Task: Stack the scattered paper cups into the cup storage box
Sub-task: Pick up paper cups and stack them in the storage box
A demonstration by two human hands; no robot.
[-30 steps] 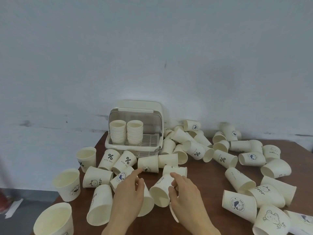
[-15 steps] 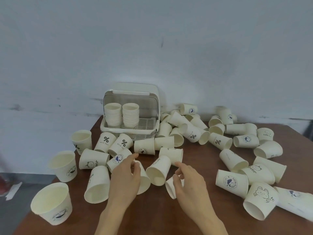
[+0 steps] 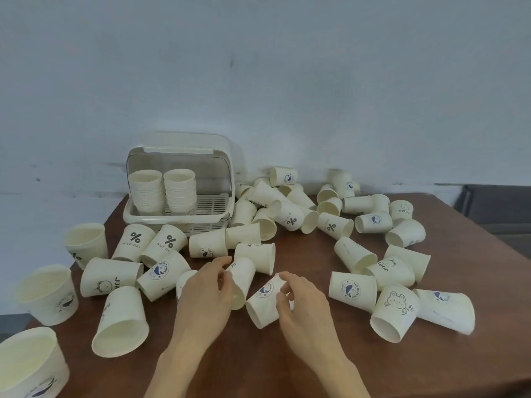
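Many white paper cups lie scattered on the brown table [image 3: 287,366]. The cream cup storage box [image 3: 143,219] stands open at the back left, with two cup stacks [image 3: 145,191] [image 3: 179,191] inside. My left hand [image 3: 205,294] curls its thumb and fingers round a plain cup [image 3: 244,278] lying on its side at the table's middle. My right hand [image 3: 304,305] pinches the base of a whale-logo cup [image 3: 263,301] lying just right of it. The two cups touch.
Upright cups [image 3: 46,294] [image 3: 86,242] stand along the left table edge, and a big one [image 3: 26,366] sits at the near left corner. Tipped cups crowd the right side [image 3: 396,311] and the back by the wall [image 3: 283,176]. Bare wood lies in front of my hands.
My left hand has shifted right from a cup under its palm onto the plain middle cup. My right hand has drawn the whale-logo cup into fuller view. The camera has tilted down.
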